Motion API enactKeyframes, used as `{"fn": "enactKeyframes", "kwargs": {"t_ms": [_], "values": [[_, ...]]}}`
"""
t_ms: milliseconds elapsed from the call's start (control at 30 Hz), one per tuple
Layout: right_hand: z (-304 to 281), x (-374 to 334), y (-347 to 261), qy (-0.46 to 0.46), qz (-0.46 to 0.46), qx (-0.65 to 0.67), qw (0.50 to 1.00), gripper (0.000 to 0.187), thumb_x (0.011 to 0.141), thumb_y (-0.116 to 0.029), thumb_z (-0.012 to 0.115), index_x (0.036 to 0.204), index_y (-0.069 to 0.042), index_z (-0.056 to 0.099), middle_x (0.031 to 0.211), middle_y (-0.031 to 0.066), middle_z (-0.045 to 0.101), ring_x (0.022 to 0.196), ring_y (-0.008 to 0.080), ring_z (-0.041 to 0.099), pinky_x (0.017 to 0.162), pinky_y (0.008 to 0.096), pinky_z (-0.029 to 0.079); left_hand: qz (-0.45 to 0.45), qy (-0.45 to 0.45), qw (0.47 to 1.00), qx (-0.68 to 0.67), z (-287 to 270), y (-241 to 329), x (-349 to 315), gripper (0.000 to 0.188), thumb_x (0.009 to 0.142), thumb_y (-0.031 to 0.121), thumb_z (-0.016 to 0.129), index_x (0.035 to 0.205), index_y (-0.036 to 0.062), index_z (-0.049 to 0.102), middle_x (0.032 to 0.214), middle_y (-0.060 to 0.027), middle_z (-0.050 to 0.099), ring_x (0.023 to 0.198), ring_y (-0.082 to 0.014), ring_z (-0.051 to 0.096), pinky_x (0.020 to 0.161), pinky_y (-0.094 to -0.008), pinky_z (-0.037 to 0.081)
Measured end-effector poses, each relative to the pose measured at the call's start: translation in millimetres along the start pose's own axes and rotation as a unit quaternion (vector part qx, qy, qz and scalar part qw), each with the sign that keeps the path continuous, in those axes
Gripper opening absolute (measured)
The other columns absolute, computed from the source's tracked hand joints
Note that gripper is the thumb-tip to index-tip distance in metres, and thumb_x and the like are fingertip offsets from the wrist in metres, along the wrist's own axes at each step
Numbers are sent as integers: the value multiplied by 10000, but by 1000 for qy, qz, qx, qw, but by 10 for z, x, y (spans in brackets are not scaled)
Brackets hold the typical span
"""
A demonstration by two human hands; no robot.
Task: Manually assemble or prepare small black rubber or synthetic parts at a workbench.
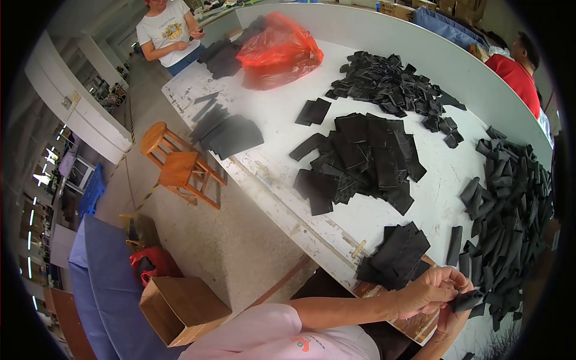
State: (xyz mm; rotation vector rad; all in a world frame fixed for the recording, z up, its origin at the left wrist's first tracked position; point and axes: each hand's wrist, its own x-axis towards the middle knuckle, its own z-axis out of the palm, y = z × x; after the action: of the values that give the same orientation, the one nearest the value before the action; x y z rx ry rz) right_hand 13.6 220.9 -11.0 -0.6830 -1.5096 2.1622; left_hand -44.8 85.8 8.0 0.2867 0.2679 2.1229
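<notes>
Both hands are at the near right edge of the table, close together on one small folded piece of black fabric (467, 300). My left hand (423, 293) pinches the piece between thumb and fingers. My right hand (451, 318) is partly hidden behind the left one and closes on the same piece from the right side. Just left of the hands lies a stack of flat black fabric pieces (396, 252). To their right spreads a large heap of folded or rolled black strips (510, 216).
Further up the white table (282, 174) are a pile of black rectangles (372, 156), a heap of small black pieces (390, 84) and a red plastic bag (279, 54). A wooden chair (180, 168) and cardboard box (183, 309) stand left. Two people (171, 33) are beyond.
</notes>
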Motion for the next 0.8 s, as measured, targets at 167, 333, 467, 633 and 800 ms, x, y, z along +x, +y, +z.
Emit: {"fn": "enactKeyframes", "kwargs": {"t_ms": [167,333,467,633,800], "values": [[9,42,-149,-234,-39,-31,971,208,836,-242,520,736,-68,464,685,-23,405,614,59,439,536,177,374,67,-17,995,72,209,-64,10,157,845,41,508,971,7,420,786,-41,548,606,-72,555,466,-171,437],[-123,4,63,-170,11,-19,985,223,818,-251,562,745,-71,453,716,-12,456,667,68,464,607,182,398,91,52,977,187,-102,-176,-37,163,835,23,511,982,11,440,778,-27,537,583,-29,506,467,-147,401],[-2,-36,61,-127,8,-13,992,191,776,-209,595,789,-70,464,715,-14,472,609,65,460,549,170,381,14,67,985,157,-177,-105,-46,178,839,34,512,1005,32,450,777,-8,533,523,7,426,412,-134,319],[87,-32,-100,-104,50,12,993,206,725,-152,629,829,-60,477,704,-13,483,547,57,453,468,159,357,-13,25,987,-160,-189,-72,19,200,859,87,502,1052,66,454,791,-2,550,388,-11,323,363,-151,253],[192,-43,-314,-177,18,14,984,271,693,-111,664,890,-35,495,743,10,518,548,65,475,441,171,370,-21,33,966,-254,-66,-37,15,208,858,84,499,1061,66,456,782,-2,549,357,-25,313,356,-164,260]]}}
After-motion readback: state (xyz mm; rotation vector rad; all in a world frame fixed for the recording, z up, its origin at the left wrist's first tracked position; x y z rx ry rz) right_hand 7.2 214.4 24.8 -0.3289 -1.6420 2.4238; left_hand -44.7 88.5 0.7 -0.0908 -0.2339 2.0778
